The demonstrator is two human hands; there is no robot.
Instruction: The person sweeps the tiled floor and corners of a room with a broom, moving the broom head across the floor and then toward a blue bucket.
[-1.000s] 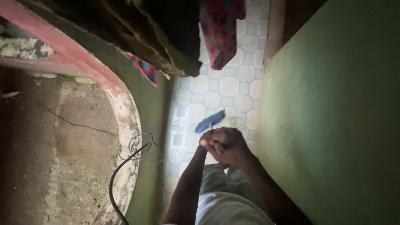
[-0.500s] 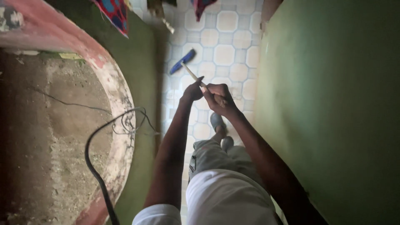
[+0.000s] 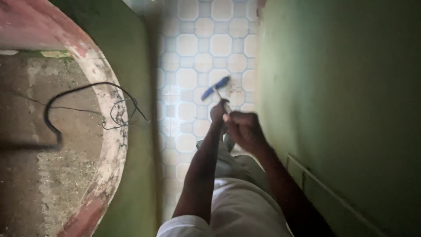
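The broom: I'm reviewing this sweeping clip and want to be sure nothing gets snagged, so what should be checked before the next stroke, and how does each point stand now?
1. Both hands on the handle: left hand and right hand are closed round it. Ok.
2. Blue broom head down on the tiled floor: cannot tell, blurred.
3. Black cable away from the broom: it lies beyond the curved painted edge. Ok.
4. Room beside the green wall: right hand is close to it. Not ok.
5. Dirt on the tiles by the head: cannot tell.
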